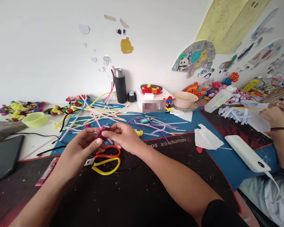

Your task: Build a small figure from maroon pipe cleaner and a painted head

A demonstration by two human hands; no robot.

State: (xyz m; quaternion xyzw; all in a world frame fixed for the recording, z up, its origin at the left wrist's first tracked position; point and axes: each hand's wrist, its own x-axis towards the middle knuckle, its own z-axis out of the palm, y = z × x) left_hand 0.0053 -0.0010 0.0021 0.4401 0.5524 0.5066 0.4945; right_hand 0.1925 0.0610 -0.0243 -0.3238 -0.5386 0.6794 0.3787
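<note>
— Left hand [79, 149]: how does it stand?
— Curled, with the thumb and fingertips nearly together, pinching one side of a small dark-red fuzzy piece [105, 128].
— And the right hand [124, 135]?
— Opposite it, also in a close pinch, its thumb lying across the near face of the same piece.
— So which hand is nearer?
— Neither; both touch it. The piece sits just off the left fingertips, towards the right hand, raised above the scissors [104, 173], whose handles lie below and on the near side of the hands.
— Its long axis?
— It seems to slant from the left thumb up and away towards the right index finger, but I can't be sure; so little of it is uncovered.
— What else is hidden?
— The lower fingers of both hands, mostly, and whatever the piece has on its far side. A bluish bit at its top is too small to name. The scissors' blades are partly covered by the left hand.
</note>
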